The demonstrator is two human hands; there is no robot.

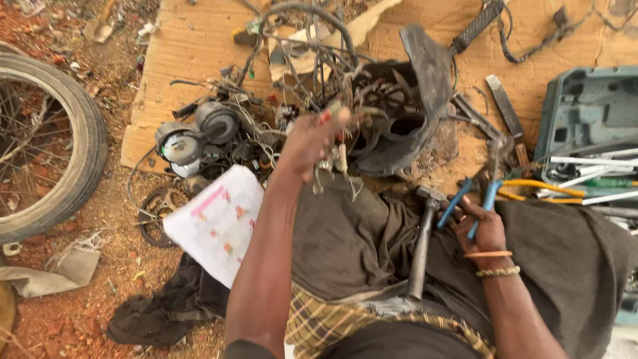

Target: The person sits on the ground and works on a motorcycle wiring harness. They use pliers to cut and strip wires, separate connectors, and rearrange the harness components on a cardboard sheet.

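Note:
My left hand [310, 141] is raised over a heap of motorcycle parts and is closed on a bundle of wires and connectors [335, 158] that dangles from its fingers. My right hand [480, 225] rests on a dark cloth [359, 239] across my lap and grips blue-handled pliers [473, 199], jaws pointing up toward the cardboard. A hammer [423, 239] lies on the cloth between my two arms, head away from me.
A cardboard sheet [193, 60] carries tangled wiring, round gauges [181, 143] and a black plastic fender [425, 93]. An open grey tool case [588, 113] with screwdrivers is at right. A tyre [73, 146] lies left on red dirt, a printed paper [216, 223] near my left arm.

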